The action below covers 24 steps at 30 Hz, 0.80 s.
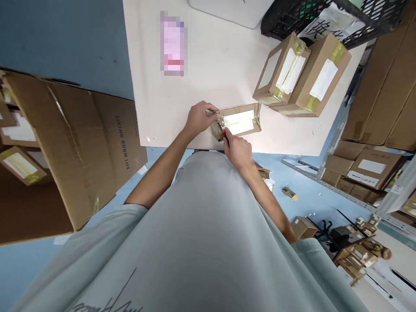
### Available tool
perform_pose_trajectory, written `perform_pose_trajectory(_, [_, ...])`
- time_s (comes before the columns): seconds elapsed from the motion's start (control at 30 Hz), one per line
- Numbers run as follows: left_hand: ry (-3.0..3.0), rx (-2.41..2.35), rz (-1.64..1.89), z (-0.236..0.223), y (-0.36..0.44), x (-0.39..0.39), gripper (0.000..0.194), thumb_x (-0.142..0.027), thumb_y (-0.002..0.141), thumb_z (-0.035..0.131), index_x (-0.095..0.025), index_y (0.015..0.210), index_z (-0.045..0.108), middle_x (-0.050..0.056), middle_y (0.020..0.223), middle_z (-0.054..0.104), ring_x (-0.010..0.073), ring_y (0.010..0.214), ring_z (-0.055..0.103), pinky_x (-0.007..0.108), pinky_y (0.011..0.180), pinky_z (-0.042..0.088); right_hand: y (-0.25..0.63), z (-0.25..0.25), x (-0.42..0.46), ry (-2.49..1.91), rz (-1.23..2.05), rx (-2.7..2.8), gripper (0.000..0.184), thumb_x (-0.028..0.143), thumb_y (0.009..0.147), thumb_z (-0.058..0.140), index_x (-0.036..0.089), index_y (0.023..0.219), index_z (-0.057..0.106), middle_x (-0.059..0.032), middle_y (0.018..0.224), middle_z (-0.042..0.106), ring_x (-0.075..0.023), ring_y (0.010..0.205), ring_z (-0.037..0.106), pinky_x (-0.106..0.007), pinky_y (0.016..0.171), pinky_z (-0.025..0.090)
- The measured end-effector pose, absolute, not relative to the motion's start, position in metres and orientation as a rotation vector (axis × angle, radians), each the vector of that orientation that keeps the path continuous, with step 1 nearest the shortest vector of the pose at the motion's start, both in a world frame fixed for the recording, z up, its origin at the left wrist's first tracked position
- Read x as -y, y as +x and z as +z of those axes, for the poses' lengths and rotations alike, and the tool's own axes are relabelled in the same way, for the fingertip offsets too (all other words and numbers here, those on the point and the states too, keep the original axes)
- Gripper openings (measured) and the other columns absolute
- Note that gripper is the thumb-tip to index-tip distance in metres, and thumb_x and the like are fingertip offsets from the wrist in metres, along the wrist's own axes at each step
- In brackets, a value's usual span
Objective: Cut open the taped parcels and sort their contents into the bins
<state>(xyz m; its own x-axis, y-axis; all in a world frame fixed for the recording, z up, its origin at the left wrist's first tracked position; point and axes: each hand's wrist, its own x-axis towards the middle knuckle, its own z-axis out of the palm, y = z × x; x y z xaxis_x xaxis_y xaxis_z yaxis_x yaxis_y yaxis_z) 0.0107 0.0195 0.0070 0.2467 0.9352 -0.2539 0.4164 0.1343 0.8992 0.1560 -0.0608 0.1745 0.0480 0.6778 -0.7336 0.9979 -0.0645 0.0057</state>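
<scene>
A small brown cardboard box (242, 121) with a white label and yellowish tape lies on the white table (201, 78) near its front edge. My left hand (199, 118) is closed on the box's left end, fingers curled over the top. My right hand (238, 149) is closed around a small red tool (223, 133), whose tip touches the box's near left corner. What kind of tool it is cannot be made out.
Two larger taped, labelled boxes (300, 76) lie at the table's right. A black crate (328, 17) stands behind them. A big open carton (58, 156) sits on the floor at left. Shelves of boxes (367, 169) and floor scraps are at right.
</scene>
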Motion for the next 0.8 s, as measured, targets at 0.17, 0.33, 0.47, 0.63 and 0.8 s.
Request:
perform_pose_trajectory(0.17, [1.422, -1.327, 0.611, 0.006, 0.012, -0.023, 0.020, -0.042, 0.099, 0.080, -0.023, 0.102, 0.085, 0.006, 0.110, 0.082, 0.0243, 0.092, 0.080, 0.045, 0.099, 0.064, 0.134, 0.168, 0.057, 1.837, -0.693, -1.612, 0.061, 0.023, 0.119, 0.038, 0.015, 0.180, 0.034, -0.0229, 0.128, 0.081, -0.0319, 0.118, 0.080, -0.043, 0.102, 0.061])
perform_pose_trajectory(0.33, [1.371, -1.333, 0.658, 0.002, 0.017, -0.020, 0.015, -0.037, 0.092, 0.084, -0.023, 0.099, 0.084, 0.005, 0.110, 0.082, 0.0246, 0.093, 0.079, 0.043, 0.095, 0.065, 0.111, 0.167, 0.052, 1.853, -0.638, -1.579, 0.060, 0.014, 0.115, 0.036, 0.008, 0.174, 0.042, -0.0264, 0.125, 0.081, -0.0307, 0.119, 0.081, -0.040, 0.098, 0.063])
perform_pose_trajectory(0.47, [1.389, -1.370, 0.732, -0.002, 0.024, -0.014, 0.014, -0.037, 0.095, 0.080, -0.024, 0.098, 0.082, 0.005, 0.107, 0.081, 0.0239, 0.095, 0.078, 0.043, 0.099, 0.064, 0.108, 0.176, 0.060, 1.845, -0.647, -1.528, 0.055, 0.008, 0.115, 0.030, 0.005, 0.166, 0.050, -0.0265, 0.122, 0.082, -0.0288, 0.116, 0.083, -0.037, 0.097, 0.063])
perform_pose_trajectory(0.63, [1.406, -1.408, 0.697, 0.005, 0.027, -0.008, 0.007, -0.028, 0.094, 0.078, -0.023, 0.098, 0.082, 0.005, 0.108, 0.080, 0.0216, 0.089, 0.077, 0.040, 0.094, 0.064, 0.109, 0.183, 0.069, 1.805, -0.655, -1.489, 0.049, 0.009, 0.116, 0.032, 0.007, 0.157, 0.058, -0.0264, 0.125, 0.082, -0.0276, 0.119, 0.083, -0.033, 0.097, 0.062])
perform_pose_trajectory(0.8, [1.460, -1.410, 0.664, 0.012, 0.023, -0.007, 0.009, -0.023, 0.095, 0.077, -0.023, 0.102, 0.083, 0.005, 0.111, 0.081, 0.0189, 0.087, 0.076, 0.035, 0.091, 0.062, 0.116, 0.186, 0.073, 1.730, -0.701, -1.468, 0.055, 0.007, 0.113, 0.034, 0.010, 0.165, 0.053, -0.0253, 0.128, 0.081, -0.0274, 0.123, 0.080, -0.034, 0.101, 0.059])
